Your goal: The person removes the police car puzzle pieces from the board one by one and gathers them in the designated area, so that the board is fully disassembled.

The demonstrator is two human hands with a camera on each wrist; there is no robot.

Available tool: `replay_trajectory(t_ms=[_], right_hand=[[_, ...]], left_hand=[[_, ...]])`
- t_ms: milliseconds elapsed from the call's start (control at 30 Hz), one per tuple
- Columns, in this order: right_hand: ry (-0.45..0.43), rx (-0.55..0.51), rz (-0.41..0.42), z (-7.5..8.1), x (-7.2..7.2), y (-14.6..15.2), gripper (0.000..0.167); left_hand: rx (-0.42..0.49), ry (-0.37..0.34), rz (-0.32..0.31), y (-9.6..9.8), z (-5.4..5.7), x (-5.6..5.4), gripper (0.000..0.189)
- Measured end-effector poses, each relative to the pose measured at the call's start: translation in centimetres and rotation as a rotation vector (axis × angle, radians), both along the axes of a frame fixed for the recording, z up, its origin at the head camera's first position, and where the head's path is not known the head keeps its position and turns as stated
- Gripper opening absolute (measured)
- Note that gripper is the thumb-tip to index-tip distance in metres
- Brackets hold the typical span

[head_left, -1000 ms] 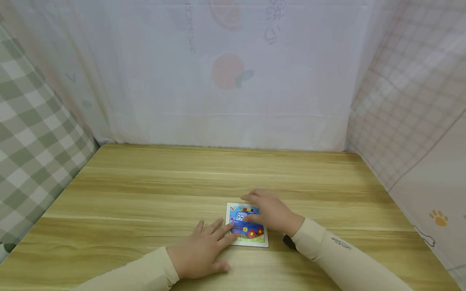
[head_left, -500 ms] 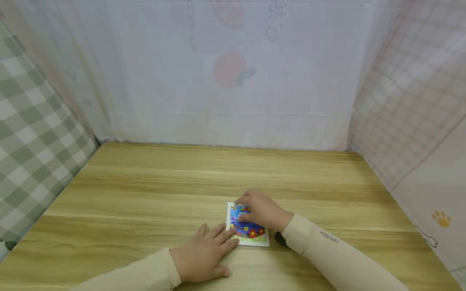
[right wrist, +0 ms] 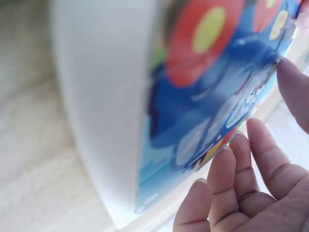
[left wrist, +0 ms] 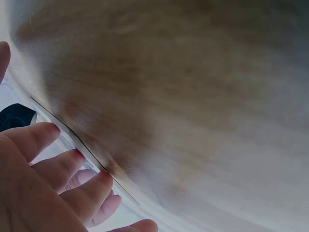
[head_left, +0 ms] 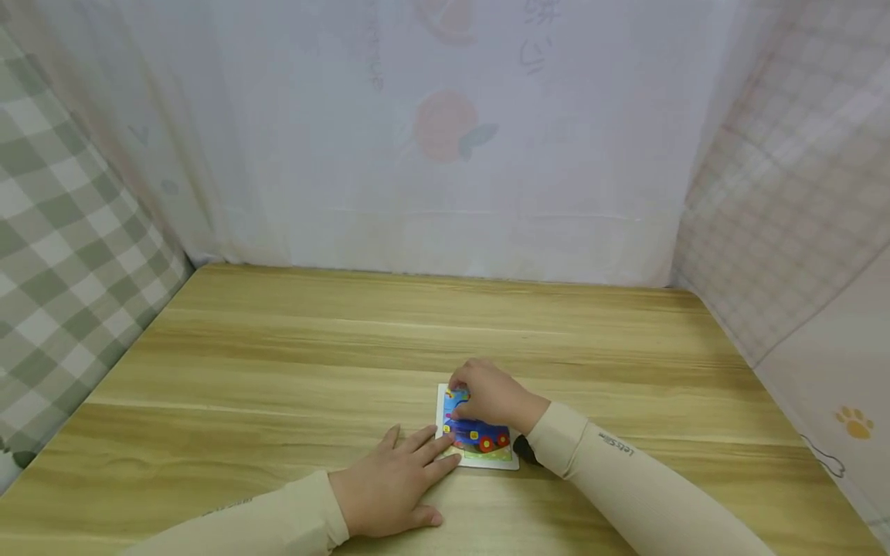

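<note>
A square picture puzzle (head_left: 480,440) with a white border lies on the table, showing a blue cartoon vehicle with red wheels. My left hand (head_left: 392,483) lies spread beside it, with some fingertips on its lower left edge; the left wrist view shows these fingers (left wrist: 72,166) at the thin edge. My right hand (head_left: 497,394) covers the upper right part. In the right wrist view, my right thumb (right wrist: 293,92) and bent fingers (right wrist: 222,179) touch the picture's far side; whether they pinch a piece cannot be made out.
The wooden table (head_left: 313,347) reaches back to a white curtain (head_left: 334,139) with faint fruit prints. Checked cloth (head_left: 62,255) hangs at the left, a paw-print cloth (head_left: 820,347) at the right. A dark object (head_left: 524,449) shows by the right wrist.
My right hand has moved left over the puzzle's upper part, and its fingers have bent more. The left hand stays almost in place. The head view has shifted slightly.
</note>
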State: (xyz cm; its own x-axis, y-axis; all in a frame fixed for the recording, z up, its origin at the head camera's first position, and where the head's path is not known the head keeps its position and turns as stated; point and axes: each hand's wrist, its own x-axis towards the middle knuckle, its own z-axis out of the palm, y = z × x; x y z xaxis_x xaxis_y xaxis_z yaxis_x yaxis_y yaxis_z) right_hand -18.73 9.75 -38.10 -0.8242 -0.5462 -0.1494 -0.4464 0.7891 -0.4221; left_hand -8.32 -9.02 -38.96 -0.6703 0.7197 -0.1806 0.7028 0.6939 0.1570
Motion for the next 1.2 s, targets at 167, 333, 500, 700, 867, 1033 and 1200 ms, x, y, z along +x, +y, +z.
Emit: replay_trajectory(t_ms=[167,333,500,700,867,1033,1200], right_hand=[[-0.03,-0.009,-0.018,0.01,-0.13,-0.26,0.031],[-0.052,-0.036,-0.022,0.09,-0.25,-0.34,0.025],[-0.052,-0.023,-0.016,0.18,-0.34,-0.41,0.029],[-0.036,0.012,-0.008,0.2,-0.42,-0.5,0.031],[-0.007,0.019,0.007,0.37,-0.31,-0.67,0.03],[0.023,0.014,0.03,0.37,-0.2,-0.69,0.03],[0.004,-0.024,0.031,0.23,-0.26,-0.61,0.03]], left_hand=[[-0.005,-0.012,-0.005,0.01,0.07,-0.05,0.068],[-0.003,-0.036,0.005,0.01,0.16,-0.04,0.068],[-0.004,-0.038,0.002,0.01,0.19,-0.07,0.068],[-0.007,-0.041,-0.006,0.05,0.21,-0.12,0.068],[-0.01,-0.041,-0.011,0.03,0.18,-0.15,0.067],[-0.014,-0.031,-0.018,0.12,0.14,-0.21,0.067],[-0.018,-0.006,-0.021,0.16,0.0,-0.21,0.067]])
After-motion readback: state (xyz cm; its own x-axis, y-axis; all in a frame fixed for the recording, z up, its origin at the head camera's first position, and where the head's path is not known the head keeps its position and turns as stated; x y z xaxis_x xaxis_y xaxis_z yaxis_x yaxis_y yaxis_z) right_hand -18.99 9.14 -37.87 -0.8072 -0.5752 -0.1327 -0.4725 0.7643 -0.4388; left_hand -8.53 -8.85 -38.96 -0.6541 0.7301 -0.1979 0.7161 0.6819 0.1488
